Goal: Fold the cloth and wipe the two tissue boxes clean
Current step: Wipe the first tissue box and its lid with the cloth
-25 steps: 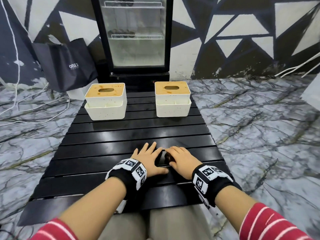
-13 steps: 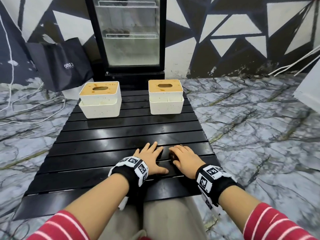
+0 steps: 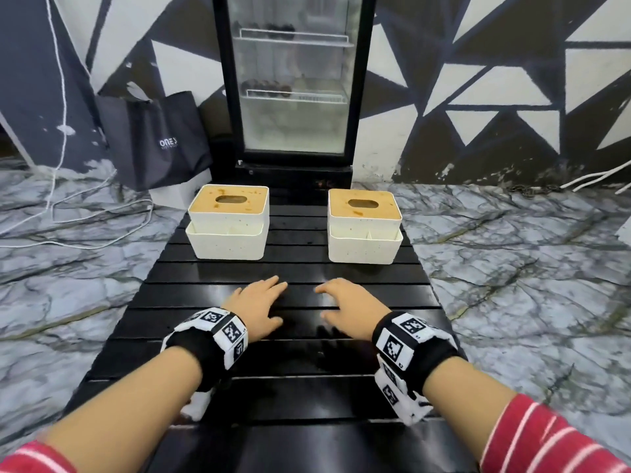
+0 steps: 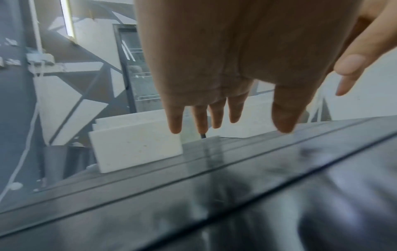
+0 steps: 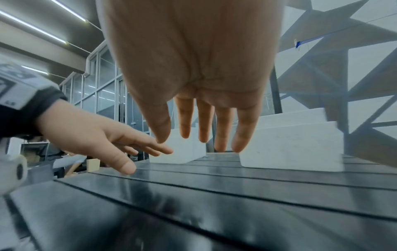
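Note:
Two cream tissue boxes with stained wooden lids stand at the far end of the black slatted table [image 3: 300, 387]: the left box [image 3: 228, 227] [image 4: 137, 149] and the right box [image 3: 364, 233] [image 5: 290, 147]. My left hand [image 3: 264, 300] [image 4: 225, 110] hovers palm down over the table's middle, fingers straight and spread, holding nothing. Beside it my right hand [image 3: 336, 298] [image 5: 204, 127] hovers the same way, also empty. Both hands are a short way in front of the boxes. I see no cloth in any view.
A glass-door fridge [image 3: 293, 83] stands just behind the table. A dark shopping bag [image 3: 153, 141] leans at its left, with white cables [image 3: 68, 230] on the marble floor. The table's side edges drop to that floor.
My hands were close together near the table's front, with something dark between them. They have moved apart and forward toward the boxes, and the dark thing no longer shows.

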